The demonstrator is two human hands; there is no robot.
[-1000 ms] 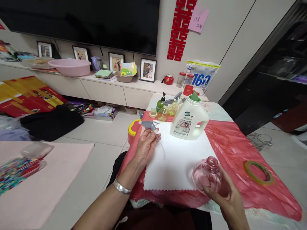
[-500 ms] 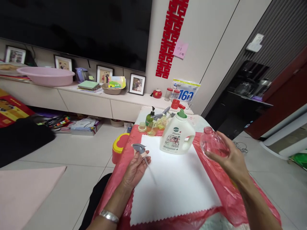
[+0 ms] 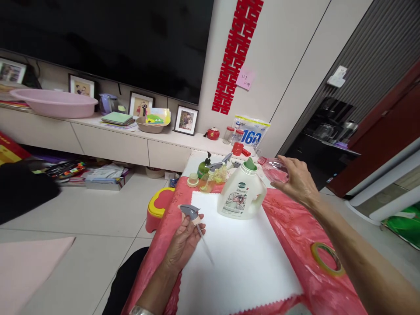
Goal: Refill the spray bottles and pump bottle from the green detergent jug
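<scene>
My left hand (image 3: pixel 184 245) is closed around a grey pump head (image 3: pixel 190 212), whose thin clear dip tube (image 3: pixel 205 244) slants down over the white sheet. In my right hand (image 3: pixel 297 179) is a clear plastic bottle (image 3: pixel 274 169), tilted with its uncapped neck pointing left. That neck is close to the mouth of a big white detergent jug (image 3: pixel 241 194), which stands upright with a green spout (image 3: pixel 250 163) in its opening. I cannot tell whether the neck touches the jug. Any liquid in the clear bottle is hard to make out.
Behind the jug stand a green pump bottle (image 3: pixel 204 167), a small bottle of yellowish liquid (image 3: pixel 207 181) and a pale cap (image 3: pixel 193 180). A roll of tape (image 3: pixel 327 259) lies on the red plastic cover (image 3: pixel 292 218). A yellow-and-red stool (image 3: pixel 160 203) is left of the table.
My right hand has carried the clear bottle left and away from me, tipping it toward the jug's mouth. The tape roll has come into view. My left hand keeps holding the pump head.
</scene>
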